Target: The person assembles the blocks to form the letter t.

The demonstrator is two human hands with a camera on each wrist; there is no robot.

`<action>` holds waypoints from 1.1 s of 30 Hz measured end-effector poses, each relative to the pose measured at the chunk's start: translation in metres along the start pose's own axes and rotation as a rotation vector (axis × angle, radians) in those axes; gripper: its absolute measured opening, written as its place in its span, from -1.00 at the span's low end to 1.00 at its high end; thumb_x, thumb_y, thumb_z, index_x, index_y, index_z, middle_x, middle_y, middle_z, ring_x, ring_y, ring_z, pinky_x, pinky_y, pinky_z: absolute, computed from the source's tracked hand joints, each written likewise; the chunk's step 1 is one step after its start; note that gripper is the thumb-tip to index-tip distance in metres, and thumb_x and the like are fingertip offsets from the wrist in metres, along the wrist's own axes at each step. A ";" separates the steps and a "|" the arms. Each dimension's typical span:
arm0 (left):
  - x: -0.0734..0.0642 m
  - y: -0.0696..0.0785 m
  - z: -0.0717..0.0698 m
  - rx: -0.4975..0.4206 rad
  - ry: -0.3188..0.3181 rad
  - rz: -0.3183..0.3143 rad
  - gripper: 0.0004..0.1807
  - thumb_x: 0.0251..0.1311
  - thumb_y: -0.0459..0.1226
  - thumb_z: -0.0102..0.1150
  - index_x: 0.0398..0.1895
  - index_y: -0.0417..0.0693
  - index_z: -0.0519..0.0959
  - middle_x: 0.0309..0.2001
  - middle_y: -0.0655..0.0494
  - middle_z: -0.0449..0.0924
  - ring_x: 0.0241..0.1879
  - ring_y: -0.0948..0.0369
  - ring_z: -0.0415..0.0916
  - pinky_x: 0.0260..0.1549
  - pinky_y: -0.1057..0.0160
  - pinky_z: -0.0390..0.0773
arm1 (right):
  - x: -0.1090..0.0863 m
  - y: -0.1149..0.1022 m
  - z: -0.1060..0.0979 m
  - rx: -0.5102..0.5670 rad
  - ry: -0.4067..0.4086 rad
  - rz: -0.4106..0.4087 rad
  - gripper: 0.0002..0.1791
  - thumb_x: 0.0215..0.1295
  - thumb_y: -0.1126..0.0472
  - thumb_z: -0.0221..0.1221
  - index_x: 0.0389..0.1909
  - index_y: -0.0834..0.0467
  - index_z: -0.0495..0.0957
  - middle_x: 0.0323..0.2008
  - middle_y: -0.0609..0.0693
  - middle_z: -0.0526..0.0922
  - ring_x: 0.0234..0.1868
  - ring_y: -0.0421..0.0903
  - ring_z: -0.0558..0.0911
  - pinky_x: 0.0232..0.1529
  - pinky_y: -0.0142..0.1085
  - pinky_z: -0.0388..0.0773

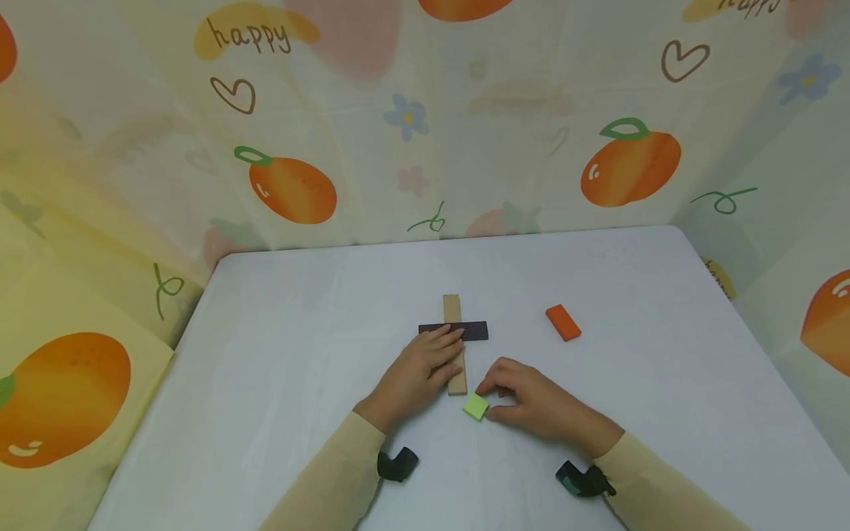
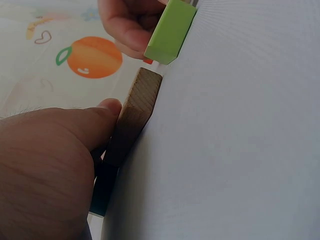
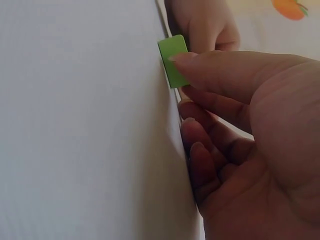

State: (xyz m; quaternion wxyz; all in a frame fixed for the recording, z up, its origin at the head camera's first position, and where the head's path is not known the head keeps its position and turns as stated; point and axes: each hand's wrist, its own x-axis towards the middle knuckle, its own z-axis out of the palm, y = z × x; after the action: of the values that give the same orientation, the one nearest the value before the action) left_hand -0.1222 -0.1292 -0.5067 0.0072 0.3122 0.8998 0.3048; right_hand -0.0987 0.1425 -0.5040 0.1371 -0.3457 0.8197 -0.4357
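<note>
On the white table, a plain wooden strip and a black strip form a cross shape. How they meet is partly hidden by my left hand. Its fingers lie extended across both strips, and the thumb touches the side of the wooden strip in the left wrist view. Just off the near end of that strip is a small light-green block, pinched between thumb and finger of my right hand. In the right wrist view the thumb presses on the green block.
An orange block lies by itself to the right of the cross. The white table ends at the back against a printed cloth with orange fruit drawings. Black wrist-worn devices sit at both cuffs.
</note>
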 end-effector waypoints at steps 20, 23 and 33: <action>0.000 0.001 -0.001 0.000 -0.004 0.013 -0.45 0.62 -0.14 0.26 0.51 -0.24 0.53 0.59 0.04 0.36 0.64 0.07 0.16 0.62 -0.04 0.08 | 0.006 -0.010 0.007 -0.043 0.025 -0.016 -0.77 0.42 0.25 0.49 0.04 0.09 0.75 -0.01 -0.18 0.61 -0.11 -0.17 0.56 -0.05 -0.28 0.62; 0.000 0.001 -0.001 0.001 -0.004 0.011 -0.45 0.62 -0.14 0.26 0.51 -0.24 0.53 0.59 0.05 0.36 0.64 0.07 0.16 0.62 -0.03 0.07 | 0.007 -0.010 0.008 -0.042 0.024 -0.011 -0.77 0.43 0.23 0.49 0.04 0.09 0.75 -0.01 -0.18 0.61 -0.11 -0.18 0.55 -0.06 -0.28 0.62; 0.001 0.002 -0.001 0.006 -0.010 0.001 -0.45 0.63 -0.13 0.25 0.52 -0.21 0.52 0.60 0.08 0.35 0.64 0.09 0.15 0.62 0.00 0.05 | 0.007 -0.010 0.011 -0.046 0.037 -0.012 -0.77 0.43 0.22 0.49 0.03 0.08 0.75 -0.02 -0.17 0.61 -0.13 -0.19 0.54 -0.08 -0.28 0.61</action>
State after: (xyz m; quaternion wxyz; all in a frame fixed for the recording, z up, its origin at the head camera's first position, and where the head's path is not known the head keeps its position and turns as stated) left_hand -0.1221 -0.1284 -0.5049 0.0106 0.3140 0.9005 0.3005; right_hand -0.0940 0.1275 -0.5018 0.1113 -0.3453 0.8298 -0.4240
